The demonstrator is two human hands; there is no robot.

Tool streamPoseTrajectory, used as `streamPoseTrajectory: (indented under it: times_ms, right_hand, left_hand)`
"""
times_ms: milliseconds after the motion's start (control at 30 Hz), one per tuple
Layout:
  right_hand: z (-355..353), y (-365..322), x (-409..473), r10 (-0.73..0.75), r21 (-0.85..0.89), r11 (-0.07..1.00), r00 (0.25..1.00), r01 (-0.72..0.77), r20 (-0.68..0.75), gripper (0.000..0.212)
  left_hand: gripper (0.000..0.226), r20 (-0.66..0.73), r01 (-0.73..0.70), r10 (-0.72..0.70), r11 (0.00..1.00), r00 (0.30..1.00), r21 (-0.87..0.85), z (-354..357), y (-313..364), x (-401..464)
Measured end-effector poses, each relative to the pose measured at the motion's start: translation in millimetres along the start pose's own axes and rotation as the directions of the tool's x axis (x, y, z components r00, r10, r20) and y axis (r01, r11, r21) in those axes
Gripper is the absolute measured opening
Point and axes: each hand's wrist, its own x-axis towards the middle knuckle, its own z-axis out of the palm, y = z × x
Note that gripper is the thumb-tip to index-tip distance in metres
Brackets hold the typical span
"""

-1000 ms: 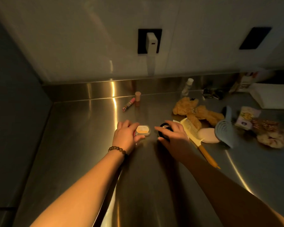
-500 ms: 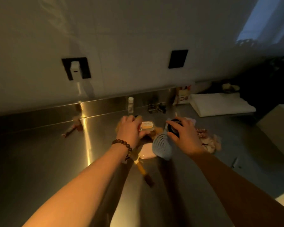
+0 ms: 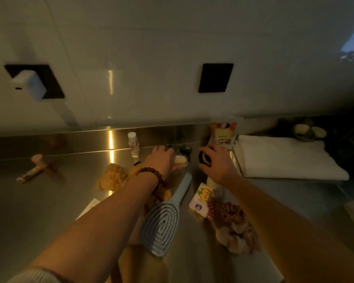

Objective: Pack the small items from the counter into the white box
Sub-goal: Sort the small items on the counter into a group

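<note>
Gripping a small tin [image 3: 180, 160] left hand [image 3: 161, 160], dark jar [image 3: 205, 158] right hand [image 3: 218, 165] — white box [image 3: 284, 158] just beyond fingertips; brush [image 3: 161, 221], scrunchies [image 3: 233, 227] remain unpacked.

To your left the steel surface [image 3: 49, 201] lies open, with only a small pink tube [image 3: 30, 174] near the back edge. Down the middle, a pale blue oval hairbrush [image 3: 161, 221], a tan plush toy [image 3: 112, 177] and a heap of checked scrunchies [image 3: 231, 223] crowd the way. A folded white towel [image 3: 284, 158] blocks the right rear.
</note>
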Motion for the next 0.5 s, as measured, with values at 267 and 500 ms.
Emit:
streamPoseTrajectory:
  times_ms: [267,500]
  right_hand:
    - [29,20,32,0.011,-0.054,0.999,0.976,0.001,0.215,0.063]
    - [23,18,29,-0.026,0.023,0.999,0.976,0.022,0.218,0.072]
  left_hand:
    - [0.052,0.043,0.055,-0.056,0.998,0.998,0.017,42,-12,22]
    - [0.066,-0.072,0.032,-0.03,0.999,0.997,0.031,41,-14,10]
